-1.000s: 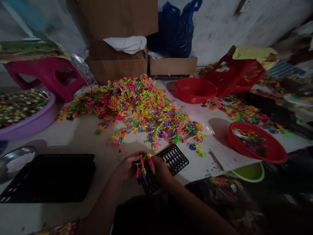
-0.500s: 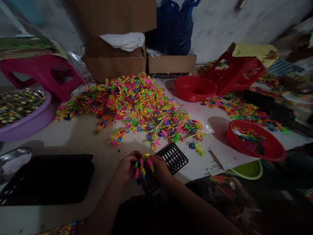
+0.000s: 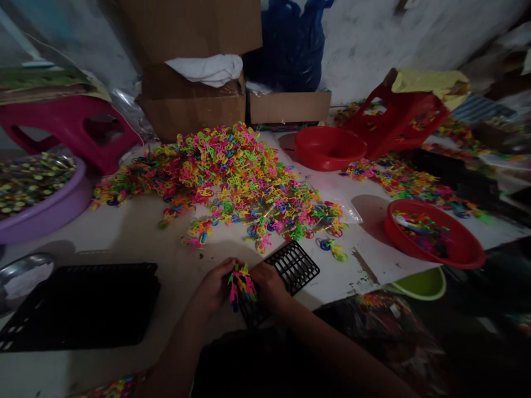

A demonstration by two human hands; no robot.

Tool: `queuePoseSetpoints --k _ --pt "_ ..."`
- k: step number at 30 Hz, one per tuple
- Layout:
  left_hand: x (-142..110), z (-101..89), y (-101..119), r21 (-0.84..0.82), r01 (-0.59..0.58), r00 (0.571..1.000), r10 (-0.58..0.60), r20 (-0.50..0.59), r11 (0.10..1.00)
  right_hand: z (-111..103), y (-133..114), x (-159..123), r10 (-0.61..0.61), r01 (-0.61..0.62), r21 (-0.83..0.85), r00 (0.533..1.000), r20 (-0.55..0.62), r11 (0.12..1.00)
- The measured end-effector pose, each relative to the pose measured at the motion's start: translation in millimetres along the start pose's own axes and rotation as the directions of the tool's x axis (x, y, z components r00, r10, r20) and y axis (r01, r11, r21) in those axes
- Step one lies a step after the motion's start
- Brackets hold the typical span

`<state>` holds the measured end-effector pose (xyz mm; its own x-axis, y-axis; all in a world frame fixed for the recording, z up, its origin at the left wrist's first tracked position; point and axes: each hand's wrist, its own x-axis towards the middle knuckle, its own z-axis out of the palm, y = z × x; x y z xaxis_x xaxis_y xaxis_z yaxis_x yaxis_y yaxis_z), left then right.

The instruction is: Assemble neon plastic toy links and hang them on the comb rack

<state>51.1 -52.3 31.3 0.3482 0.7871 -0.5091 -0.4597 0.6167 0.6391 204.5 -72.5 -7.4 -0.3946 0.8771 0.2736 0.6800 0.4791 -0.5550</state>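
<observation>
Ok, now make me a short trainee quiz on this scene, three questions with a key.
1. True or false: the left hand is inside the purple basin.
2. Which thing shows on both sides of the right hand? a) blue bag b) black grid c) pink stool
3. How many red basins are in view?

Key:
1. False; it holds colourful plastic pieces.
2. b
3. Two; the farther one is near the red stool.

The pink toy [image 3: 249,284] at the right hand [image 3: 269,283] has shifted toward eight o'clock, nearer the toys [image 3: 234,289] in the left hand [image 3: 214,283].
</observation>
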Motion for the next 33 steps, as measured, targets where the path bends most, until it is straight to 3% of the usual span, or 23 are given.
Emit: queuePoseSetpoints --k 6,11,14,16,18,21,23,26,29,33 --pt "1.9 7.1 -2.3 0.098 -0.063 0.998 0.063 -0.004 0.993 2.5 4.6 4.5 0.051 -0.05 0.087 0.999 -0.015 0.995" --pt "3.4 14.3 -0.8 0.202 -0.122 0.992 0.128 -0.02 0.972 3.5 7.0 3.2 0.013 -0.008 0.127 0.999 -0.04 0.992" --pt "-4.4 8.7 -6.8 0.353 -0.213 0.958 0.265 -0.106 0.911 2.4 5.9 1.8 0.012 -0.01 0.098 1.0 -0.028 0.995" --pt "-16.0 0.0 -13.8 0.521 -0.305 0.873 0.453 -0.181 0.797 2.0 5.3 1.1 0.013 -0.011 0.085 1.0 -0.021 0.996" --pt "-31.1 -7.8 -21.4 0.706 -0.384 0.741 0.655 -0.148 0.595 2.4 5.2 0.2 0.003 -0.002 0.088 1.0 -0.017 0.996" --pt "-50.9 -8.3 -30.4 0.914 -0.388 0.545 0.829 0.124 0.118 3.2 5.9 -0.6 -0.019 0.022 0.103 0.999 -0.033 0.994" --pt "-56.3 -1.2 -34.1 0.942 -0.304 0.457 0.845 0.277 -0.144 2.5 7.4 0.0 -0.033 0.038 0.115 0.998 -0.047 0.993" --pt "-53.6 9.4 -36.7 0.923 -0.233 0.407 0.831 0.38 -0.308 -0.8 11.1 3.2 -0.075 0.077 0.142 0.997 -0.015 0.987" --pt "-48.9 12.8 -36.9 0.896 -0.249 0.399 0.804 0.44 -0.367 -3.6 14.5 6.5 -0.142 0.136 0.157 0.989 0.03 0.978" --pt "-49.8 12.4 -36.7 0.88 -0.273 0.383 0.795 0.471 -0.389 -3.7 13.2 6.6 -0.141 0.136 0.095 0.989 0.046 0.986"
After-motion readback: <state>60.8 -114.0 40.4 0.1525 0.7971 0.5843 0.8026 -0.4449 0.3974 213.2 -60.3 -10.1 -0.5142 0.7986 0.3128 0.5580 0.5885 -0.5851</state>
